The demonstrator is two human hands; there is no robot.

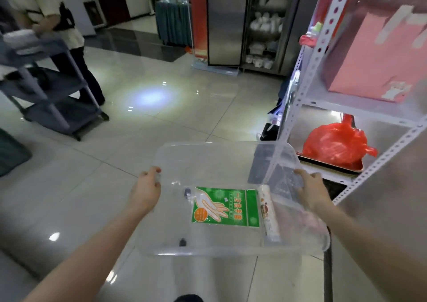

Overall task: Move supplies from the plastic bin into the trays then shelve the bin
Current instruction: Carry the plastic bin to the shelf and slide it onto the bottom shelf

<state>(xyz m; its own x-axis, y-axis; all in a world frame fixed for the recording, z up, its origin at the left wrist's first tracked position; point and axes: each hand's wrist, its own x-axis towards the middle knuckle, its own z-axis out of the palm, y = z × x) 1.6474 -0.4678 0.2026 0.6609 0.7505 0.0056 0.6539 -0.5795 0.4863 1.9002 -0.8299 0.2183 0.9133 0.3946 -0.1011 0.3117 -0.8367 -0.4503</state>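
A clear plastic bin (208, 161) sits in the lower middle of the frame, held up over the tiled floor (138, 121) and touching no shelf. The left hand (146, 186) grips the bin's left rim, with the thumb on top of the edge and the fingers curled over the side. The right hand (312, 191) grips the right rim the same way, its fingers wrapped round the wall. Both forearms reach in from the bottom corners of the frame.

Inside the bin a flat green glove packet (225, 207) lies on the bottom, right of centre. Just beside it, along the right wall, lies a white roll (269, 214) with its long side running from near to far. Two small dark bits show on the bin floor, one above the packet's left corner and one near the front wall; they are too small to make out.

A white perforated metal rack (307, 70) fills the right side of the frame, and the bin's far right corner overlaps its front post. On the rack's lower shelf, right of the bin, a tied red bag (337, 147) sits on a tray (332, 166). A pink bag (374, 54) stands on the shelf above.

In the upper left a grey-blue cart (46, 89) stands on the floor, with another person (57, 13) just behind it. A steel cabinet (226, 20) stands at the top centre.
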